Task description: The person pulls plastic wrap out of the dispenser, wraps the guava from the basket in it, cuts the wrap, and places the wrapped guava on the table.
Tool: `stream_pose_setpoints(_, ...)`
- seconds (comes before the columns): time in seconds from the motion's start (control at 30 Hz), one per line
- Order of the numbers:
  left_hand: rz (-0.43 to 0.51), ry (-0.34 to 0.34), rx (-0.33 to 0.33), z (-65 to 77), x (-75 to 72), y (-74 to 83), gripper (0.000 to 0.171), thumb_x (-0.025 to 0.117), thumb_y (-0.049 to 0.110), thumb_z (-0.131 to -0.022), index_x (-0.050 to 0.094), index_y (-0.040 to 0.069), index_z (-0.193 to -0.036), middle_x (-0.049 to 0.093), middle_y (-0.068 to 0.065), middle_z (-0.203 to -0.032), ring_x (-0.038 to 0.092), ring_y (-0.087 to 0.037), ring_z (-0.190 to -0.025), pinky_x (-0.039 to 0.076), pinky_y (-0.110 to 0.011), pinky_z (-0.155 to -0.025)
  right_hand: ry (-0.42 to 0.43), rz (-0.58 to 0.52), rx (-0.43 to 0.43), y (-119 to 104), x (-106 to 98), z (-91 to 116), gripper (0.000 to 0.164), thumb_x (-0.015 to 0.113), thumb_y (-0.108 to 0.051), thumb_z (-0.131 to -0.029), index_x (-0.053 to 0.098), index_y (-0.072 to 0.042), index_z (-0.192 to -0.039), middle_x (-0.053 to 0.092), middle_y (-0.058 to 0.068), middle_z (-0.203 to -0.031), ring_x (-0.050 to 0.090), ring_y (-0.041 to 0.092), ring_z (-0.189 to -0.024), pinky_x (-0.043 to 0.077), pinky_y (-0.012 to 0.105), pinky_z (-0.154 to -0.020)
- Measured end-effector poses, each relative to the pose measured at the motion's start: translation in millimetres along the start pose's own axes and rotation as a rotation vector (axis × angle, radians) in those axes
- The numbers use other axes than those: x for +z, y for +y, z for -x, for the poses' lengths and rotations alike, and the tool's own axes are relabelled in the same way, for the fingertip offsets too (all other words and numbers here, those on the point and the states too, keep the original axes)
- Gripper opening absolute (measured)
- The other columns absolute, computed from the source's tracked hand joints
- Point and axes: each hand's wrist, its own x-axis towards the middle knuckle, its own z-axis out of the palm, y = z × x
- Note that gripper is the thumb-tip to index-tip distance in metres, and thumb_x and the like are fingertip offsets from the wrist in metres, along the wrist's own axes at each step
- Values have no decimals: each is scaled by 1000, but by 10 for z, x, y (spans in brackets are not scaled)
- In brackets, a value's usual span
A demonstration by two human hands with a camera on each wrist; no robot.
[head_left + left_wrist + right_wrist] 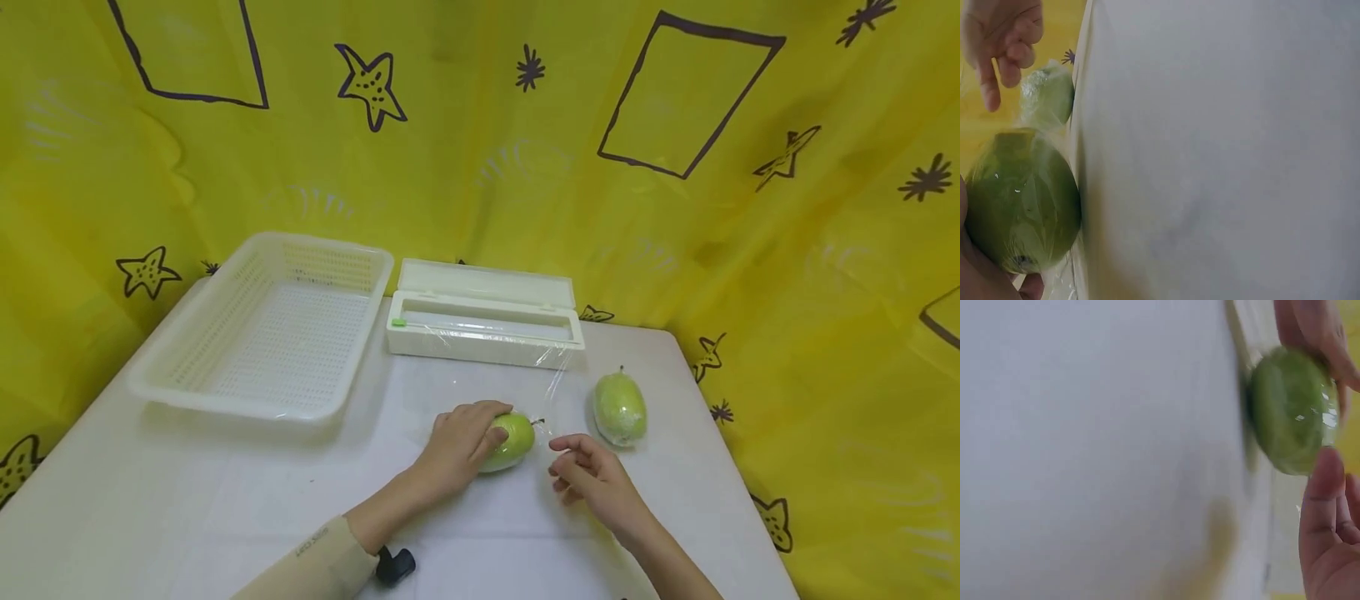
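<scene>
On the table, my left hand [463, 442] grips a green melon [512, 443] from its left side, with the thumb along the near top. Clear plastic film [1030, 200] covers this melon, and its short stem points right. My right hand [596, 479] is just right of the stem end, fingers loosely bent, with no object visible in it. Farther right lies a second green melon [620, 408], also wrapped in film. Behind the held melon stands a white cling film box [483, 346] with its lid raised; film hangs over its front edge.
A white plastic basket [352, 367] stands at the back left of the white table [247, 500]. Behind the table hangs a yellow curtain [465, 142] with drawn stars and frames. The table's right edge runs beyond the second melon.
</scene>
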Motion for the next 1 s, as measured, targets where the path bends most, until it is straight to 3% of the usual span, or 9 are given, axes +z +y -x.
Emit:
stream_pose_setpoints(0.13, 8, -35, 19, 4, -30, -16, 43, 43, 45, -105, 52, 22, -140, 55, 5, -143, 50, -23, -129, 38, -45, -96, -32, -123, 50, 39, 118, -95, 37, 53, -12, -102, 48, 5, -134, 61, 21, -109, 66, 25, -95, 59, 35, -82)
stream_pose_setpoints(0.37, 22, -50, 68, 47, -33, -6, 36, 42, 39, -106, 55, 23, -136, 56, 8, -141, 49, -20, -129, 36, -47, -97, 10, -246, 205, 112, 300, -432, 23, 41, -17, -105, 40, -2, -123, 52, 3, -80, 53, 15, -65, 54, 30, -64)
stream_pose_setpoints(0.53, 3, -56, 77, 48, -22, 21, 35, 45, 37, -104, 55, 25, -136, 55, 10, -140, 49, -19, -129, 36, -44, -94, 21, -134, 181, 120, 332, -539, 28, 39, -12, -101, 41, -5, -128, 47, 1, -64, 47, 15, -52, 51, 29, -53)
stream_pose_setpoints(0.67, -103, -62, 81, 17, -8, 46, 44, 45, 39, -103, 49, 31, -147, 55, 9, -137, 51, -20, -124, 38, -44, -91, -24, -4, 139, 86, 283, -539, 23, 39, -12, -102, 46, -2, -122, 41, 3, -58, 45, 16, -51, 48, 28, -50)
stream_pose_setpoints(0.83, -247, -73, 79, -58, 4, 109, 49, 51, 39, -92, 60, 30, -138, 57, 5, -124, 55, -18, -108, 40, -39, -81, -63, 48, 73, 92, 164, -441, 27, 41, -14, -105, 46, -2, -129, 57, 11, -72, 56, 20, -61, 51, 29, -55)
stream_pose_setpoints(1.0, -309, -101, 35, -96, 28, 176, 46, 48, 39, -87, 64, 25, -128, 56, 3, -122, 52, -19, -103, 36, -36, -76, 59, 51, 9, 113, 154, -317, 26, 57, -9, -98, 57, -3, -124, 65, 15, -97, 64, 20, -79, 55, 27, -68)
